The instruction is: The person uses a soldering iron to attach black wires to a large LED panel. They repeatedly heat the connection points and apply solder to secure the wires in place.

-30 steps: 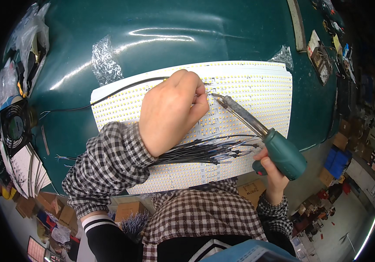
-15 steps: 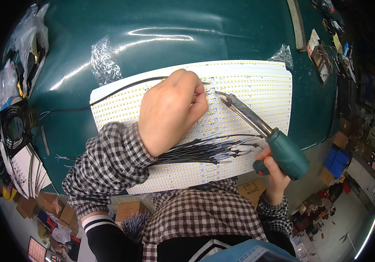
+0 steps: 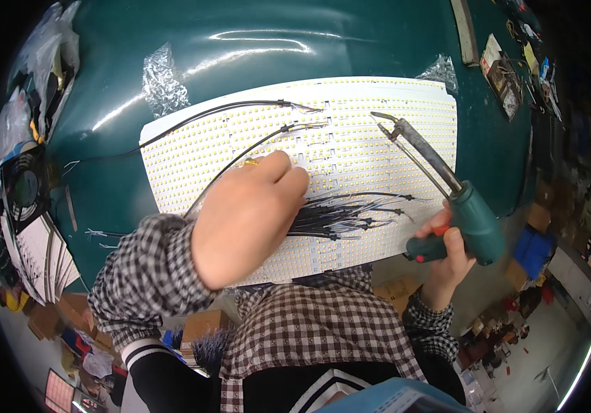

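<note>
My right hand (image 3: 449, 251) grips a soldering gun (image 3: 476, 224) by its green handle, with a finger near the red trigger. The bent tip of the gun points up and left, apart from the LED boards (image 3: 405, 155). My left hand (image 3: 251, 213) is closed, knuckles up, at the left part of a bundle of black cables (image 3: 340, 217). Its fingertips are hidden, so I cannot tell what they hold. Above it, one black cable (image 3: 192, 131) and another black cable (image 3: 251, 148) lie across the boards, their thin coloured wires ending near the middle seam.
The boards lie stacked on a green tabletop (image 3: 254, 20). Crumpled clear tape (image 3: 163, 82) sits behind them. On the left stand a black fan (image 3: 26, 189), plastic bags (image 3: 51, 62) and white sheets (image 3: 44, 251). A small box (image 3: 500, 76) lies far right.
My left hand has moved down and left from the seam to the cable bundle, uncovering the second cable. My right hand has carried the soldering gun right, its tip lifting away from the seam.
</note>
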Demonstrator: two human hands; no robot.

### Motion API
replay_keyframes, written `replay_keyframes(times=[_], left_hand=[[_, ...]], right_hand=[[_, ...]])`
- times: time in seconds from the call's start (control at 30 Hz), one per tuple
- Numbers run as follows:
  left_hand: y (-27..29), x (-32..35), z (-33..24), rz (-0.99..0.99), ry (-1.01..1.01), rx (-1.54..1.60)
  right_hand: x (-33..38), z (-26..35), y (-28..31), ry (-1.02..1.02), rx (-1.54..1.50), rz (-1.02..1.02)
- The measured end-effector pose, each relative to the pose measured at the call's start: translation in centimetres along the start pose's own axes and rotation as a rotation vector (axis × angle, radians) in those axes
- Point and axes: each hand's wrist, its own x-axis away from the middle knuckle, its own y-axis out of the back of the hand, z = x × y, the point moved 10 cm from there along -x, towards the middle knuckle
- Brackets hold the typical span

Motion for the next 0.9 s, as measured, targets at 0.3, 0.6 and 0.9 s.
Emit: replay_keyframes(times=[0.3,0.6,0.9], left_hand=[[-1.7,-0.2,0.2,-0.008,-0.003,0.018],[1.0,-0.9,3.2,-0.172,0.202,0.266],[1.1,-2.3,3.1,-0.269,0.060,0.080]], right_hand=[[0.5,-0.2,0.4,0.049,-0.084,0.055],[0.5,-0.4,0.8,0.053,-0.081,0.062],[0.3,-0.6,0.3,0.025,-0.055,0.057]])
